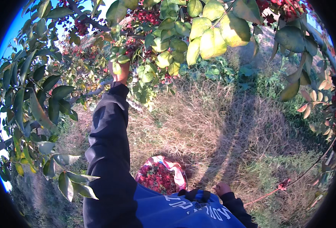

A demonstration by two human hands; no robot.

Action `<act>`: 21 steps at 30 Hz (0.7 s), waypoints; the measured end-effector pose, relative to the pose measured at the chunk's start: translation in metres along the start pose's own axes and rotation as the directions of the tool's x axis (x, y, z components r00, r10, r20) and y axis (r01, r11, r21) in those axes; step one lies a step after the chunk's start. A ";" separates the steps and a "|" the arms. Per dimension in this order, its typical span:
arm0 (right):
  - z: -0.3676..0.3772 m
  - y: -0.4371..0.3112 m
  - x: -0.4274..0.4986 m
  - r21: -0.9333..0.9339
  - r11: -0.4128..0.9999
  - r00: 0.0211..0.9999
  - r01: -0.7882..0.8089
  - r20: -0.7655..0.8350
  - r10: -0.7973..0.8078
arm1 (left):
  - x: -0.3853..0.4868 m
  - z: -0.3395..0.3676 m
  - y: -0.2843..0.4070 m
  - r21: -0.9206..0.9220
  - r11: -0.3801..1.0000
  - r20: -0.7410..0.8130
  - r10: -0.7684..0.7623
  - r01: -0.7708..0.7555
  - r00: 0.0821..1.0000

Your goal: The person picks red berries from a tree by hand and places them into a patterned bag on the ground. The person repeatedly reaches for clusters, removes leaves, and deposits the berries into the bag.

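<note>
My left hand [119, 68] is raised into the branches at the upper left of centre, its fingers mostly hidden behind green leaves [123, 59]. Close around it hang small red berry clusters [148, 17]. Down by my right side, low in the view, my right hand [222, 188] has its fingers curled; whether it holds anything cannot be made out. A round container with a pink and white lining [179, 176] stands on the ground in front of me, filled with red berry clusters [159, 178] and some green bits.
Leafy branches [53, 102] crowd the left side, and more leaves [292, 38] hang at the upper right. Dry grass [185, 114] covers the ground. A red cord [262, 197] runs at the lower right, joined to a thin dark line or stem [313, 164].
</note>
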State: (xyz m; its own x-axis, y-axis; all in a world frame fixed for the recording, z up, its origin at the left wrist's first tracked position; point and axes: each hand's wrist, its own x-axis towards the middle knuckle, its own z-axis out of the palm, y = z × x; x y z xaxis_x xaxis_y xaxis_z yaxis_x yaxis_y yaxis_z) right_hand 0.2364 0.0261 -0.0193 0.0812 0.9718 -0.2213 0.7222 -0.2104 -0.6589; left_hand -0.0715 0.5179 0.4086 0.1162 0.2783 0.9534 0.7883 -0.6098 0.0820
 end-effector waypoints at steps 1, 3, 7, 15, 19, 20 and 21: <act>0.000 0.001 0.000 0.002 1.000 1.000 -0.001 -0.007 0.001 | -0.002 0.005 -0.004 -0.012 1.000 -0.001 -0.024 0.024 1.000; -0.002 0.002 -0.001 0.023 0.999 0.999 -0.041 0.019 0.041 | -0.008 0.014 0.001 -0.045 0.996 0.001 -0.071 0.071 0.997; -0.003 -0.001 0.000 0.030 0.997 0.991 -0.064 0.117 0.060 | -0.021 0.018 -0.010 -0.163 0.985 -0.085 -0.065 0.051 0.994; -0.004 0.003 0.003 0.024 0.999 0.998 -0.031 0.050 0.030 | -0.028 -0.015 0.058 -0.856 0.185 0.268 -0.640 0.483 0.720; -0.010 0.002 0.007 0.013 0.997 0.989 -0.072 0.127 0.070 | -0.049 -0.020 0.050 -0.878 0.044 0.339 -0.644 0.476 0.686; -0.013 0.000 0.007 0.016 0.996 0.986 -0.085 0.144 0.082 | -0.053 -0.021 0.053 -0.867 -0.010 0.383 -0.652 0.497 0.655; -0.013 -0.001 0.008 0.021 0.993 0.983 -0.120 0.145 0.115 | -0.055 -0.022 0.051 -0.863 -0.074 0.425 -0.641 0.500 0.639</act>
State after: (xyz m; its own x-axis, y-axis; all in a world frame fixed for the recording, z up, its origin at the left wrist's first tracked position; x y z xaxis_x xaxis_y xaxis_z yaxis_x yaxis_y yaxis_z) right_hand 0.2453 0.0352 -0.0107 0.0636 0.9153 -0.3977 0.6929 -0.3273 -0.6424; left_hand -0.0504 0.4554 0.3670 -0.1743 0.8842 0.4334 -0.5218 -0.4561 0.7209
